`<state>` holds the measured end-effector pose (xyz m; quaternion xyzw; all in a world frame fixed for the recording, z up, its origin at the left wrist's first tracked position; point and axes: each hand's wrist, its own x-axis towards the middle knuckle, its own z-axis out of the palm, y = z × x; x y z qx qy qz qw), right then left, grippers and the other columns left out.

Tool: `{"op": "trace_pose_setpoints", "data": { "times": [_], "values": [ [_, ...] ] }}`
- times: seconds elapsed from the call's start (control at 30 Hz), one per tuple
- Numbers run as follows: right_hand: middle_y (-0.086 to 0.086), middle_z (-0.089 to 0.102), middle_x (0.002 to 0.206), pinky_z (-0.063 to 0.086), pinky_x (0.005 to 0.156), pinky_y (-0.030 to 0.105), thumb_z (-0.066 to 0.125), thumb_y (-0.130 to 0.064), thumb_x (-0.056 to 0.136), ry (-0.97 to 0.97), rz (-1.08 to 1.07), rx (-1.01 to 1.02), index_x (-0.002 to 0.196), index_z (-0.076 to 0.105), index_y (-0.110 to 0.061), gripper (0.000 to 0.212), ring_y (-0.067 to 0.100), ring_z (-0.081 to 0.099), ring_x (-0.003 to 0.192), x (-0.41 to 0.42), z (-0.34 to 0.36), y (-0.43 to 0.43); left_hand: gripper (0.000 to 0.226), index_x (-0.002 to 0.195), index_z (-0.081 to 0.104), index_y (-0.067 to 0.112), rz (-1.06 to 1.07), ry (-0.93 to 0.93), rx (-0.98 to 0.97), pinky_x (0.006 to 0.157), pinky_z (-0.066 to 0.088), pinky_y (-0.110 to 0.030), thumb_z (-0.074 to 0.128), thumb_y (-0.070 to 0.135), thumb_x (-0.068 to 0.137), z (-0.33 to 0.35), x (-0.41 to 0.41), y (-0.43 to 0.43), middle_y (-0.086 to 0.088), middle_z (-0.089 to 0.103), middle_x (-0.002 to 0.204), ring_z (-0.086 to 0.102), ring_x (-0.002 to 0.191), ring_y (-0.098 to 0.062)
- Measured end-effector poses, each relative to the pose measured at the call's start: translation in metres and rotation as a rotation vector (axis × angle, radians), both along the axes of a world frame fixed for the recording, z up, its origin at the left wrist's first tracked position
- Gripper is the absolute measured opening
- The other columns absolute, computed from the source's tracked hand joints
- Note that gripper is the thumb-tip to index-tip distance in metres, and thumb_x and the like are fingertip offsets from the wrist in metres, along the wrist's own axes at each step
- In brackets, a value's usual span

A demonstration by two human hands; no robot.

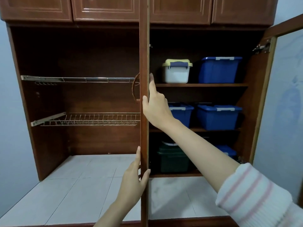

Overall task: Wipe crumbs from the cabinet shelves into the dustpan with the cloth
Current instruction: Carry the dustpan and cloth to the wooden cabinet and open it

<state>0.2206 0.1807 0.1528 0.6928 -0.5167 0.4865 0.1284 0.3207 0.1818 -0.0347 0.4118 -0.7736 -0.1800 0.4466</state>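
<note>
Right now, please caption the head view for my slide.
The left hand and right hand hold the cabinet door beside shelves of boxes.

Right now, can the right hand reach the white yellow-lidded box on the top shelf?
Probably yes: the right hand holds the open door just beside the white box, and nothing stands before it.

Light was soft and flat, from my side: my left hand (132,182) and right hand (155,110) on the door (144,46) read evenly lit, no motion blur. The cabinet (98,99) was dim inside, back panels near black up top; the green bin (172,159) on the bottom shelf sat in deep shadow. Glare streaks on the glossy upper doors (105,9). The white tiled counter (73,185) was bright, not clipped. Wide-angle lens bowed the cabinet's sides and tilted the verticals toward the frame edges. Everything was slightly soft, with smear on my sleeve (255,199) and the wall (9,112).
</note>
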Motion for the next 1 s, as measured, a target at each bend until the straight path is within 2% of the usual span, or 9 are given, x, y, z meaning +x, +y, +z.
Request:
{"op": "trace_pose_setpoints", "data": {
  "times": [0.23,0.33,0.5,0.63,0.73,0.83,0.9,0.93,1.0],
  "values": [
    [0.018,0.062,0.107,0.053,0.079,0.039,0.035,-0.016,0.1,-0.006,0.015,0.013,0.15,0.005,-0.01,0.06,0.029,0.063,0.09,-0.009,-0.001,-0.001,0.08,0.136,-0.008,0.044,0.002,0.013,-0.035,0.087,0.044,-0.011,0.056,0.029,0.091,-0.004,-0.008,-0.004,0.007,0.049,0.132,0.05,0.119,-0.009],
    [0.016,0.062,0.104,0.054,0.075,0.04,0.036,-0.014,0.099,-0.039,0.047,0.01,0.15,0.006,-0.011,0.059,0.028,0.063,0.087,-0.009,0.001,-0.002,0.08,0.136,-0.007,0.045,-0.037,0.032,-0.057,0.083,0.042,-0.004,0.058,0.029,0.09,-0.005,-0.004,-0.007,0.017,0.043,0.119,0.045,0.109,0.003],
    [-0.011,0.058,0.077,0.043,0.06,0.015,0.039,-0.011,0.099,-0.078,0.09,0.008,0.151,0.008,-0.015,0.061,0.005,0.054,0.061,-0.034,0.001,0.003,0.07,0.133,-0.012,0.052,-0.081,0.002,-0.117,0.097,0.043,-0.018,0.043,0.046,0.091,-0.003,-0.02,-0.003,0.019,0.024,0.15,0.035,0.133,-0.004],
    [0.005,0.066,0.103,0.053,0.081,0.041,0.038,-0.016,0.1,-0.126,0.013,0.005,0.149,0.017,-0.011,0.054,0.015,0.062,0.076,-0.069,-0.002,0.007,0.072,0.134,-0.017,0.051,-0.138,-0.071,-0.117,0.096,0.038,-0.015,0.043,0.042,0.095,-0.003,-0.047,-0.004,0.015,0.019,0.153,0.038,0.132,-0.007],
    [0.007,0.064,0.093,0.051,0.071,0.039,0.037,-0.015,0.1,-0.145,-0.009,0.019,0.148,0.02,-0.009,0.051,0.01,0.054,0.063,-0.091,-0.002,0.01,0.076,0.146,-0.008,0.037,-0.112,-0.094,-0.081,0.097,0.04,-0.02,0.048,0.04,0.094,-0.001,-0.071,-0.01,0.011,0.027,0.149,0.039,0.13,-0.006],
    [0.013,0.062,0.111,0.049,0.084,0.039,0.037,-0.014,0.1,-0.144,-0.029,-0.027,0.149,0.014,-0.009,0.054,0.02,0.061,0.085,-0.11,-0.003,0.007,0.074,0.149,0.002,0.026,-0.051,-0.103,-0.043,0.089,0.042,-0.019,0.048,0.042,0.093,0.005,-0.094,-0.018,0.004,0.029,0.146,0.048,0.121,-0.009],
    [0.016,0.058,0.121,0.049,0.089,0.037,0.038,-0.012,0.099,-0.135,-0.026,-0.088,0.15,0.006,-0.012,0.06,0.022,0.061,0.094,-0.122,-0.007,0.002,0.078,0.149,-0.003,0.026,-0.034,-0.129,-0.046,0.083,0.045,-0.019,0.047,0.045,0.093,0.008,-0.107,-0.023,0.003,0.03,0.141,0.055,0.109,-0.01],
    [0.016,0.061,0.114,0.049,0.082,0.031,0.039,-0.01,0.099,-0.128,-0.023,-0.123,0.151,0.003,-0.014,0.063,0.014,0.061,0.084,-0.128,-0.008,-0.001,0.081,0.148,-0.008,0.029,-0.033,-0.148,-0.058,0.082,0.047,-0.02,0.047,0.047,0.092,0.009,-0.111,-0.024,0.003,0.028,0.14,0.055,0.105,-0.009],
    [0.003,0.059,0.079,0.041,0.062,0.013,0.04,-0.005,0.098,-0.1,-0.03,-0.192,0.151,0.001,-0.013,0.066,0.001,0.051,0.057,-0.142,-0.011,-0.005,0.088,0.144,-0.021,0.034,-0.015,-0.196,-0.121,0.087,0.047,-0.022,0.047,0.051,0.091,0.008,-0.12,-0.028,0.002,0.016,0.147,0.049,0.116,-0.009]
  ]
}}
